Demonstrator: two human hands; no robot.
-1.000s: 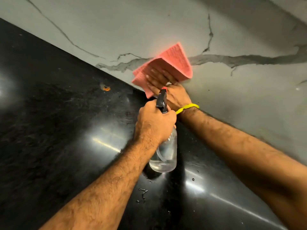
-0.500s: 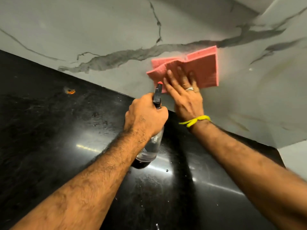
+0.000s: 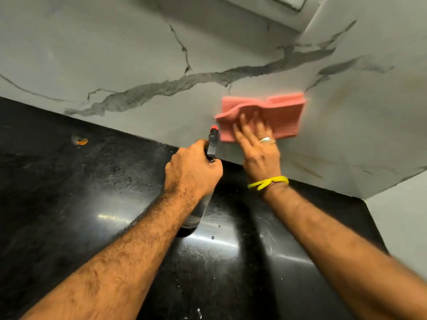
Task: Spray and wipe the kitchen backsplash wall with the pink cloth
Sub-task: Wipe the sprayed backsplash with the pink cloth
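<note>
Grey marble-look backsplash wall with dark veins fills the upper half of the frame, meeting a glossy black countertop along a slanting line.

On that wall, right of centre, a pink cloth lies folded and rumpled, its upper left edge curled away from the surface. It sits just short of the inner corner where the backsplash turns. The right hand presses flat on the cloth's lower left part, fingers spread and slightly blurred, a silver ring on one of them. A yellow thread band circles that wrist.

Just left of the cloth, the left hand is wrapped in a fist round the neck of a clear spray bottle. Its dark head with a red nozzle tip pokes up above the knuckles, close to the cloth's edge. The bottle's body hangs below the hand, over the countertop.

Water droplets bead the black stone between the two forearms, where ceiling light glares off it. Far left on the countertop sits a small orange speck.
</note>
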